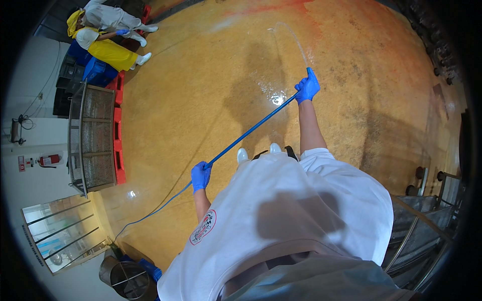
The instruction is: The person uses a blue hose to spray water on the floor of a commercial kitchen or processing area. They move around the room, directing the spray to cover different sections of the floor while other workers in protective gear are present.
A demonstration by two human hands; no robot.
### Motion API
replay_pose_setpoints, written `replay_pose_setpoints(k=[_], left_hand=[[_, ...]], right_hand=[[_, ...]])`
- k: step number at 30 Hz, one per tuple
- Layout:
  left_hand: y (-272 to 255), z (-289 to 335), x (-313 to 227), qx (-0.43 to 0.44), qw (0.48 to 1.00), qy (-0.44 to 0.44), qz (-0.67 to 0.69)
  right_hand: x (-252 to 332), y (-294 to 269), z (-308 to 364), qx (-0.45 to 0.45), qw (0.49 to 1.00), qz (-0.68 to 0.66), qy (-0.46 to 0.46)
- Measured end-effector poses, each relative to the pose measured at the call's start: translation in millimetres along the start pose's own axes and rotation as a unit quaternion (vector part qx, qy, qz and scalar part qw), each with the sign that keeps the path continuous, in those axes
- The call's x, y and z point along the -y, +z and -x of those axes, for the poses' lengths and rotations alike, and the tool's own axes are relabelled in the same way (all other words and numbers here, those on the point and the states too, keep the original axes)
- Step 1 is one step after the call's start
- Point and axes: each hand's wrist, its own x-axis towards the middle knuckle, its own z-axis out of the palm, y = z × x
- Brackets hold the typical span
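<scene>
A blue hose [251, 131] runs taut between my two blue-gloved hands. My right hand [308, 88], held out ahead, is closed around its end, the thumb by the mouth. From there a thin stream of water [297, 41] arcs forward and lands on the wet yellow-orange floor [201, 90]. Lower and to the left, my left hand [201, 175] is wrapped round the hose further back. Behind that hand the hose trails down left across the floor. Reddish staining [301, 12] spreads over the far part of the floor.
Two people stand far left, one in a yellow apron [111, 54], near blue bins [99, 71]. A metal mesh cage [97, 134] stands beside red pallets [118, 145] on the left. Wheeled metal carts [422, 226] are at right. A round metal container [129, 281] sits lower left.
</scene>
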Motion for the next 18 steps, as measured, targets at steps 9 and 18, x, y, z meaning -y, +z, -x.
replay_pose_setpoints(k=[9, 18], left_hand=[[4.4, 1.6, -0.6, 0.002, 1.000, -0.010, 0.016], [8.6, -1.2, 1.9, 0.010, 1.000, -0.015, 0.016]], right_hand=[[-4.3, -1.1, -6.4, 0.017, 1.000, -0.002, -0.009], [-3.8, 4.2, -8.5, 0.030, 0.999, -0.020, -0.004]])
